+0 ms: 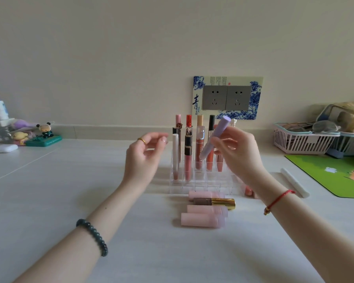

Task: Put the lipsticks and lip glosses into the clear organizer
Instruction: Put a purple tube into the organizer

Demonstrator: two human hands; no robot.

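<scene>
The clear organizer (200, 185) stands mid-table with several lip glosses (188, 148) upright in its back rows. My right hand (236, 152) holds a lilac tube (216, 136) tilted above the organizer's right side. My left hand (144, 155) hovers left of the organizer, fingers apart, holding nothing. In front of the organizer lie three pink tubes (202, 219) and a brown tube with a gold cap (214, 201). An orange-pink gloss (248, 190) lies partly hidden behind my right wrist.
A white stick (294, 182) lies at the right beside a green mat (339, 174). A pink basket (302, 140) sits at the back right. Toys and a white case (5, 148) stand at the back left. A wall socket (226, 98) is behind the organizer.
</scene>
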